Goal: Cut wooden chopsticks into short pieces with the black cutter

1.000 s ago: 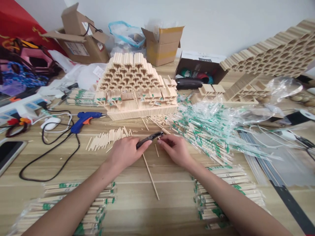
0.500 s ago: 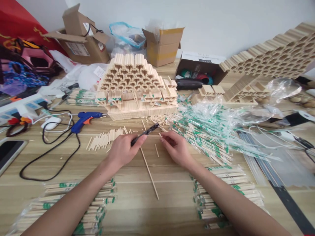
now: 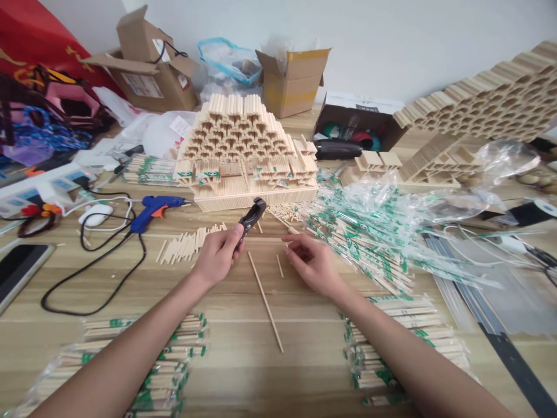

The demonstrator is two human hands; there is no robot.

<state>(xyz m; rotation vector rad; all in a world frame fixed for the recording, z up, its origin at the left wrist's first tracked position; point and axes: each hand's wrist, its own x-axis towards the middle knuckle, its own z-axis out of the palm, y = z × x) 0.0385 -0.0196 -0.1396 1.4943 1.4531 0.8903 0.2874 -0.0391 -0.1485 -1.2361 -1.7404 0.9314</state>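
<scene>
My left hand [image 3: 216, 253] is closed round the handle of a black cutter [image 3: 250, 216], its head lifted and pointing up to the right. My right hand [image 3: 310, 262] hovers low over the wooden table [image 3: 243, 360], fingers loosely curled, with a short stick piece [image 3: 286, 237] at the fingertips. Whether the fingers hold that piece I cannot make out. A long thin wooden stick [image 3: 265, 301] lies on the table between my hands. A smaller cut piece [image 3: 279, 265] lies beside it. A row of short cut sticks [image 3: 189, 245] lies left of my left hand.
A stacked stick model [image 3: 243, 154] stands behind my hands, another [image 3: 478, 110] at the back right. Empty green-printed wrappers [image 3: 374, 229] pile up on the right. Wrapped chopstick packs [image 3: 156, 371] [image 3: 404, 348] flank my arms. A blue glue gun [image 3: 154, 207], cables, phone [image 3: 20, 270] and cardboard boxes [image 3: 143, 67] sit left and behind.
My left hand has lifted the cutter up and away from the stick, tilting its head upward. My right hand has loosened and drawn slightly back from the cutter.
</scene>
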